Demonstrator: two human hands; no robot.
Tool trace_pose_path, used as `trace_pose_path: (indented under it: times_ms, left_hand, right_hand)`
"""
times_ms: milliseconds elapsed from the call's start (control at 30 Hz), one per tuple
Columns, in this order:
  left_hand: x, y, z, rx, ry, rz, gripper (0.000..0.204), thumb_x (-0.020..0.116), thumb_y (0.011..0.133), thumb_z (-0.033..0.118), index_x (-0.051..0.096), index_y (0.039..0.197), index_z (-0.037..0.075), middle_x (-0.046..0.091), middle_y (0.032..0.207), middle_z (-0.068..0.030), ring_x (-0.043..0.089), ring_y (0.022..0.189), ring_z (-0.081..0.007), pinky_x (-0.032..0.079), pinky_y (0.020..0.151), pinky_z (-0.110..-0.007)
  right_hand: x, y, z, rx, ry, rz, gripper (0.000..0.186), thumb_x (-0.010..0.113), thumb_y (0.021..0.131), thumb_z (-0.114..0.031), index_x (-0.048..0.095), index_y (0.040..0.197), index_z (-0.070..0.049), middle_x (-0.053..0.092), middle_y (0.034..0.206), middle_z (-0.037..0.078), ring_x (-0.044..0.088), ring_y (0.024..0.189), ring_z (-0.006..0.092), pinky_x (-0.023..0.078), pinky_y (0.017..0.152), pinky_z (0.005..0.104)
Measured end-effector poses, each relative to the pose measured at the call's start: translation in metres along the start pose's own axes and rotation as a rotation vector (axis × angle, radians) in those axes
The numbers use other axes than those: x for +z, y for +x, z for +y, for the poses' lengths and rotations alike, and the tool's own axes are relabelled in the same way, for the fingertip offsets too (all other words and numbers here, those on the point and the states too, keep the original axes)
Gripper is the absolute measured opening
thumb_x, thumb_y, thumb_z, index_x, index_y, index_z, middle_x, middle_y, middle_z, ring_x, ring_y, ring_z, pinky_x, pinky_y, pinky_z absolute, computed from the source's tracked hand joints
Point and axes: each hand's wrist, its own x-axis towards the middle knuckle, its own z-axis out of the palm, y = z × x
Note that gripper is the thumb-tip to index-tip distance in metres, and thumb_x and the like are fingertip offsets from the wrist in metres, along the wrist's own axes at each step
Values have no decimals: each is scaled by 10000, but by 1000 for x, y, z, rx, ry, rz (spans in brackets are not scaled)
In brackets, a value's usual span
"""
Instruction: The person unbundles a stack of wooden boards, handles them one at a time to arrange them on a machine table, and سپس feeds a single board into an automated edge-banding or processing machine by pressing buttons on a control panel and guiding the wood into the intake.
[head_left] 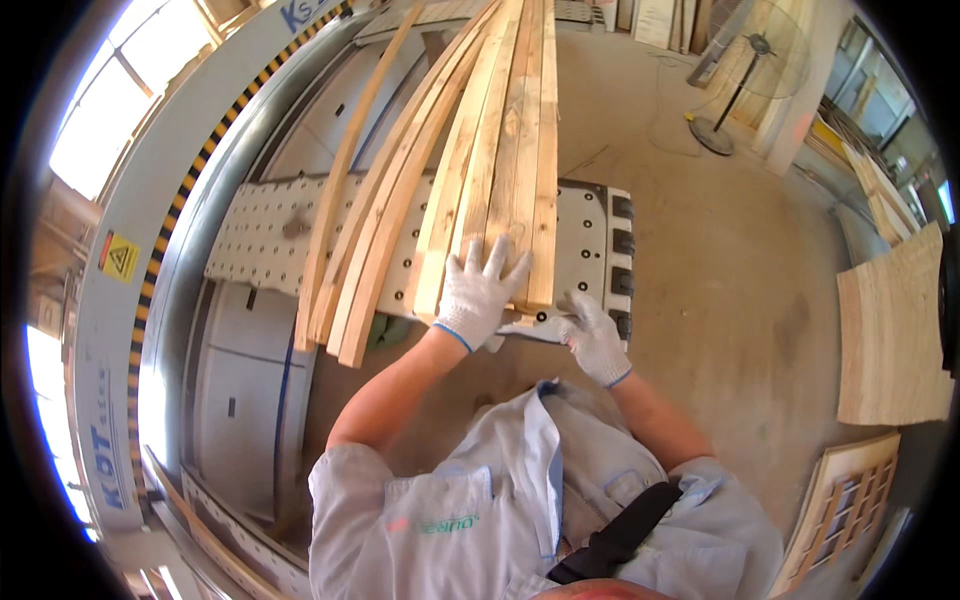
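Note:
My left hand [478,295], in a white knit glove, lies on a bundle of long pale wooden boards [518,170], its fingers spread flat over their near ends. My right hand [595,338], gloved the same way, is at the near right of the bundle, over the edge of the perforated metal table [587,245]; its fingers are loosely bent and apart, with nothing visible in them. More curved, narrower strips [360,270] lie to the left of the bundle, across the same table. The far ends of the boards reach to another perforated support at the top.
A long machine beam with striped edge [175,200] runs along the left. Grey cabinets [240,400] sit below it. On the right are a concrete floor [700,290], a standing fan [745,80], leaning wood panels [885,330] and a slatted wooden piece [840,510].

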Motion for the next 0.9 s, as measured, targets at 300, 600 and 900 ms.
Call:
trace_pose_path:
  times_ms: [300,600,900]
  left_hand:
    - [-1,-11,-38,141,-117,76,769,814,906,307,545,1622,234,468,1656,-187,500,1459,-511,505,1063,-620]
    - [19,-24,-65,121,-359,10,925,850,904,239,401,1708,152,341,1748,-262,290,1601,-600,368,1256,-647]
    - [25,-25,-95,275,-419,267,790,874,856,273,587,1582,151,524,1645,-222,446,1527,-579,484,1156,-630]
  right_hand:
    - [73,28,-71,-221,-307,106,792,922,900,-265,524,1536,-9,730,1237,201,757,1065,304,619,901,405]
    - [91,37,-57,-131,-561,268,1011,992,732,-269,503,1563,35,603,1500,287,623,1356,460,536,1143,512]
    - [100,44,-81,-285,-737,299,830,972,762,-407,654,1365,67,709,1280,269,669,1208,476,543,1062,549]
